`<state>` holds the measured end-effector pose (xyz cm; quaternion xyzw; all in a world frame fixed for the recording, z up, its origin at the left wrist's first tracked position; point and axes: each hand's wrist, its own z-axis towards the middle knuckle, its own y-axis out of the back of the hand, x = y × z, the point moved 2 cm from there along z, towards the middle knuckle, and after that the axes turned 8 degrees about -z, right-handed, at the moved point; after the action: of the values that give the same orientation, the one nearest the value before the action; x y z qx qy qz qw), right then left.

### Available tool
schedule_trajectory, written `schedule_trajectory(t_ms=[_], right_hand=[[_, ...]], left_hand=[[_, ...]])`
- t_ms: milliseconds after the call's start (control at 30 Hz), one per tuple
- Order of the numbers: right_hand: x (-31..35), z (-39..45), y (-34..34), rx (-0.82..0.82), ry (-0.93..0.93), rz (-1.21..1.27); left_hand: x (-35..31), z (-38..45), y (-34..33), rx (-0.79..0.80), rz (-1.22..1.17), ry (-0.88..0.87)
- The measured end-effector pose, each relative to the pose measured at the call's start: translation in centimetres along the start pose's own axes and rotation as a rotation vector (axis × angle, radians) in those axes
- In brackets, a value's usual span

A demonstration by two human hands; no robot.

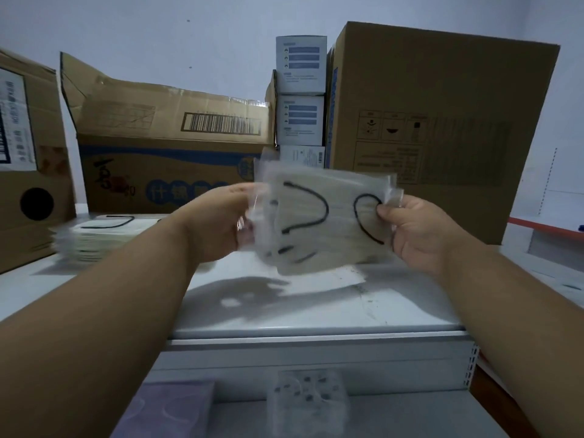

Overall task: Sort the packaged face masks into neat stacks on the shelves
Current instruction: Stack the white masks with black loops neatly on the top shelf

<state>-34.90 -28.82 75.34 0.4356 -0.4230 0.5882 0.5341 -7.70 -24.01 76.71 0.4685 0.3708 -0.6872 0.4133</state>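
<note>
While both your hands are raised over the shelf [316, 308], they hold a bundle of packaged masks [322, 216] between them, above the shelf's middle and clear of its surface. Your left hand [218, 222] grips the bundle's left edge, fingers curled behind the clear wrap. Your right hand [417, 229] pinches the right edge, thumb pressed on the front by a black ear loop. The bundle tilts slightly, its top edge leaning far; the packs look fanned and blurred, so you cannot count them.

To the left, a stack [101, 238] of masks already lies flat on the shelf, near the left box [25, 159]. Just behind it stands an open carton [170, 153] with its flap up. Far behind the bundle, small white boxes [300, 90] stand piled between that carton and a tall carton [436, 131] on the right, which sits close to your right hand.

Open shelf surface lies directly under the bundle and toward its near edge, between the stack and the tall carton. Below the near edge, a lower shelf [395, 415] carries a purple pack [167, 409] at left and a blurred clear packet [306, 403] in the middle.
</note>
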Motion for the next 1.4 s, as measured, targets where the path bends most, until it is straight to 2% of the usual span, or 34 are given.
schedule_trajectory(t_ms=[100,167,267,367,467,600,733,800,933,1067,1167,1233,1400], right_hand=[[0.4,-0.2,0.3,-0.152,0.116,-0.02],[0.2,-0.8,0.4,-0.161,0.155,-0.064],[-0.6,-2.8,0.4,-0.019,0.05,-0.116],[-0.9,-4.4,0.7,0.081,-0.035,-0.163],[-0.4,-5.0,1.1,0.071,-0.066,-0.177],[0.4,-5.3,1.2,0.067,-0.033,-0.089],[-0.2,-5.9,1.1,0.261,-0.153,-0.129],[-0.4,-5.8,1.2,0.242,-0.142,-0.153],[0.1,-5.2,0.9,0.104,-0.009,-0.162],[1.4,-3.6,0.6,-0.031,0.055,-0.15],[2.5,-1.4,0.8,-0.212,0.057,-0.367],[2.9,0.3,0.7,-0.259,0.045,-0.571],[1.7,4.6,0.6,-0.096,-0.08,-0.784]], left_hand=[[-0.5,-0.4,-0.6,-0.18,-0.114,-0.026],[-0.3,-0.7,-1.7,-0.225,-0.038,-0.062],[0.7,-1.3,-2.3,-0.296,0.1,-0.099],[1.5,-2.3,-2.0,-0.313,0.106,-0.009],[1.7,-3.0,-2.1,-0.328,0.155,0.023],[1.1,-3.2,-2.5,-0.347,0.16,-0.086],[2.0,-3.9,-2.2,-0.294,0.232,0.061],[2.1,-4.2,-2.3,-0.283,0.327,0.093],[0.7,-3.6,-2.2,-0.349,0.378,0.012],[-0.9,-1.6,-1.9,-0.543,0.351,-0.103],[-1.9,0.9,-2.1,-0.635,0.579,-0.184],[-1.6,2.8,-2.1,-0.621,0.704,-0.142],[0.8,6.5,-1.7,-0.513,1.093,0.1]])
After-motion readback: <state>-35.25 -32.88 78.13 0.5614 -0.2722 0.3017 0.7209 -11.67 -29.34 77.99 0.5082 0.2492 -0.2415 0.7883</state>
